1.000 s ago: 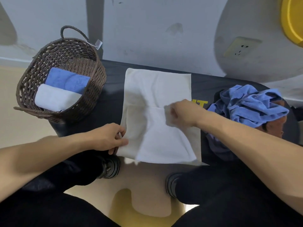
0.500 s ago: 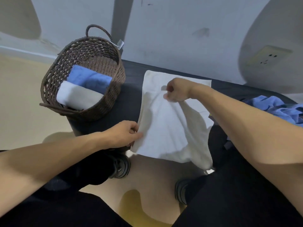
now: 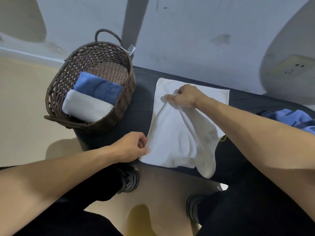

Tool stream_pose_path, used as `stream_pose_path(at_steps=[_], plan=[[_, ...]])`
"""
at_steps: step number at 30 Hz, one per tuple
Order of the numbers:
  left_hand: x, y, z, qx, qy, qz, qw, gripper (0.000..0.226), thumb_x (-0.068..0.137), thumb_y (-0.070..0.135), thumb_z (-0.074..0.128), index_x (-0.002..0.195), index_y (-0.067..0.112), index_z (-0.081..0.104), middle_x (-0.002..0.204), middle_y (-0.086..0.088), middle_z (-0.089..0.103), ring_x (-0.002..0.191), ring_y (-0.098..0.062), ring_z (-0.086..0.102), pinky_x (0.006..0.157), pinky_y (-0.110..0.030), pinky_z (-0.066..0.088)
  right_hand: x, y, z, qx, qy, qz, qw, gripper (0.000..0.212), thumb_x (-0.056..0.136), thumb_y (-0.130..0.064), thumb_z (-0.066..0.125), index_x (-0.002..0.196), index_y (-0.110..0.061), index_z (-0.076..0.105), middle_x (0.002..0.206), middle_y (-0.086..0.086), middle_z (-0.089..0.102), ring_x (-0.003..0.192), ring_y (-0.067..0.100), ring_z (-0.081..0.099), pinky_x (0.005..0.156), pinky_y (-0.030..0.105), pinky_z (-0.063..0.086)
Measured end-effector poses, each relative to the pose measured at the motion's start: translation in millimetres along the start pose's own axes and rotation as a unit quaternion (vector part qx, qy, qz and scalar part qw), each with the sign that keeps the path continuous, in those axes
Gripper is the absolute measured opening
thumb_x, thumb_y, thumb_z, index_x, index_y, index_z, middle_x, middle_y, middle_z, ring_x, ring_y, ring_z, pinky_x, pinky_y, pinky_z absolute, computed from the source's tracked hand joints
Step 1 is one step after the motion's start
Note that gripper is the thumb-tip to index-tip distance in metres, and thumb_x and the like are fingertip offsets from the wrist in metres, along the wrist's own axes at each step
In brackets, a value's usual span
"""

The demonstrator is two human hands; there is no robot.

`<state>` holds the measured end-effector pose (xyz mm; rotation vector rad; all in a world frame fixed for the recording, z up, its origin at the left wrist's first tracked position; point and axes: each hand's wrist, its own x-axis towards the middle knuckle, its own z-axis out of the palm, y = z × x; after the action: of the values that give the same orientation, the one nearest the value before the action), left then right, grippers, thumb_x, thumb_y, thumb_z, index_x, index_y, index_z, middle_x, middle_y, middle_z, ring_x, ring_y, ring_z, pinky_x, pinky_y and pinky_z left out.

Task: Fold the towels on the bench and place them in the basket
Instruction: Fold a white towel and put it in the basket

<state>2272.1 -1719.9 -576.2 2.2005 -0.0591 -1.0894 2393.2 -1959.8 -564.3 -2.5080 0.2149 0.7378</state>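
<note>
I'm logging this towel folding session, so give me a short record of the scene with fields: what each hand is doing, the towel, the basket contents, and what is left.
left hand: pinches the near left edge of the white cloth towel
right hand: grips a bunched fold near the towel's far edge
towel: on the dark bench, partly folded
brown woven wicker basket: holds a folded blue towel and a folded white towel
left to fold: crumpled blue cloth pile
</note>
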Motion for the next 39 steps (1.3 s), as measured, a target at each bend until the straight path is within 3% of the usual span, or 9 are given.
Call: stream_pose_path(at_steps=[5,8,12,15,19,23,27,35,39], plan=[[5,6,-4,0.004,0.009,0.0,1.0,0.015,0.085,0.032,0.071,0.089,0.021,0.062,0.077,0.002,0.07,0.069,-0.012,0.065,0.069,-0.03,0.054,12,-7,1,0.021,-0.044,-0.039,0.998,0.021,0.085,-0.029,0.07,0.086,-0.008,0.071,0.077,0.006,0.073,0.074,0.018,0.065,0.079,0.031,0.054],[8,9,-9,-0.009,0.018,0.008,1.0,0.016,0.085,0.029,0.07,0.086,0.016,0.059,0.068,-0.001,0.07,0.06,-0.012,0.063,0.066,-0.033,0.053,21,-12,-6,0.189,-0.01,-0.052,0.98,0.008,0.091,-0.012,0.063,0.085,-0.008,0.062,0.064,0.007,0.061,0.054,0.017,0.054,0.053,0.024,0.048],[9,7,-12,-0.002,0.02,0.002,1.0,0.03,0.085,0.021,0.069,0.07,0.015,0.044,0.066,-0.001,0.048,0.061,-0.018,0.047,0.064,-0.036,0.045,45,-14,-4,0.139,0.07,-0.067,0.986,0.008,0.093,-0.019,0.062,0.087,-0.015,0.061,0.063,0.0,0.064,0.042,0.006,0.053,0.045,0.017,0.042],[8,1,-14,0.032,0.034,0.019,0.999,0.044,0.084,0.021,0.069,0.062,0.019,0.031,0.065,0.002,0.036,0.06,-0.017,0.033,0.061,-0.029,0.033,59,-15,7,0.095,0.097,-0.056,0.989,0.007,0.093,-0.023,0.062,0.092,-0.016,0.061,0.073,-0.001,0.065,0.059,0.01,0.059,0.054,0.015,0.043],[6,-8,-15,0.001,0.008,0.081,0.997,0.043,0.086,0.026,0.071,0.057,0.022,0.039,0.057,0.012,0.037,0.055,-0.008,0.033,0.061,-0.026,0.033,71,-19,16,0.019,0.105,-0.033,0.994,0.021,0.096,-0.027,0.05,0.108,-0.013,0.058,0.103,0.006,0.065,0.098,0.026,0.059,0.078,0.027,0.039],[-2,-7,-18,0.035,-0.01,0.151,0.988,0.022,0.085,0.042,0.069,0.072,0.028,0.057,0.067,0.011,0.057,0.059,-0.007,0.05,0.062,-0.027,0.045,74,-27,16,-0.03,0.1,-0.005,0.995,0.029,0.097,-0.027,0.044,0.118,-0.009,0.054,0.116,0.011,0.064,0.107,0.032,0.058,0.086,0.035,0.043],[-2,-12,-30,-0.001,0.02,0.126,0.992,0.031,0.083,0.038,0.069,0.073,0.014,0.053,0.059,0.01,0.048,0.054,-0.005,0.04,0.061,-0.026,0.04,77,-31,15,-0.041,0.088,0.017,0.995,0.029,0.095,-0.027,0.044,0.118,-0.011,0.051,0.109,0.007,0.062,0.1,0.029,0.056,0.08,0.034,0.041],[2,-30,-34,0.04,0.129,-0.036,0.99,0.035,0.085,0.042,0.07,0.056,0.022,0.068,0.046,0.021,0.058,0.049,0.001,0.054,0.052,-0.019,0.038,80,-31,10,-0.018,0.084,0.031,0.996,0.029,0.09,-0.038,0.052,0.105,-0.015,0.06,0.094,0.002,0.064,0.091,0.025,0.06,0.073,0.03,0.043],[4,-26,-34,0.035,0.15,-0.05,0.987,0.022,0.077,0.033,0.077,0.066,0.018,0.066,0.054,0.007,0.067,0.054,-0.01,0.066,0.063,-0.028,0.057,73,-30,4,0.016,0.076,-0.01,0.997,0.032,0.089,-0.043,0.057,0.08,-0.013,0.064,0.075,0.001,0.062,0.068,0.017,0.063,0.056,0.021,0.043]])
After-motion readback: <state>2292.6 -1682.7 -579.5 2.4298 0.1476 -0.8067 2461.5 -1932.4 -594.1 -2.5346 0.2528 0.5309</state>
